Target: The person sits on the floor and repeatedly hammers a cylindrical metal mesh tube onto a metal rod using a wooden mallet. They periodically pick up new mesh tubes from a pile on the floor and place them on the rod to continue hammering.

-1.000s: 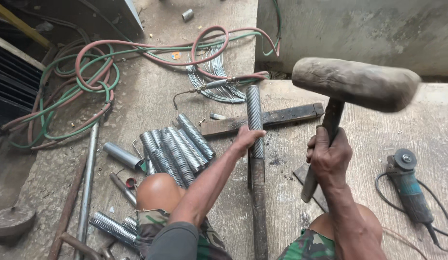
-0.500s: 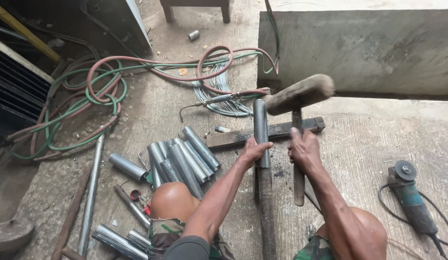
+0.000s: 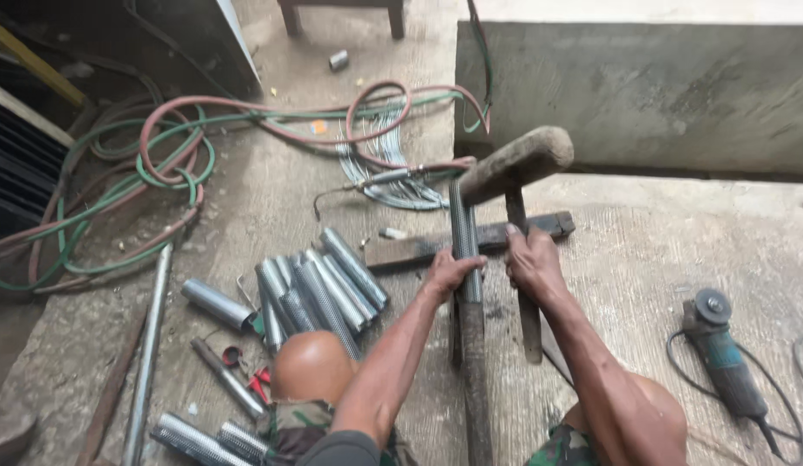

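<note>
Hands are both closed: my left hand (image 3: 451, 273) grips the perforated metal pipe (image 3: 464, 233), which lies on the concrete floor (image 3: 643, 259) across a flat steel bar (image 3: 419, 250), and my right hand (image 3: 533, 263) grips the wooden handle of the mallet (image 3: 515, 164), its head hanging just above the pipe's far end. Left of my knee lies a cluster of short perforated tubes (image 3: 319, 289). Red and green hoses (image 3: 177, 164) coil beyond them. An angle grinder (image 3: 721, 358) rests on the floor to my right.
</note>
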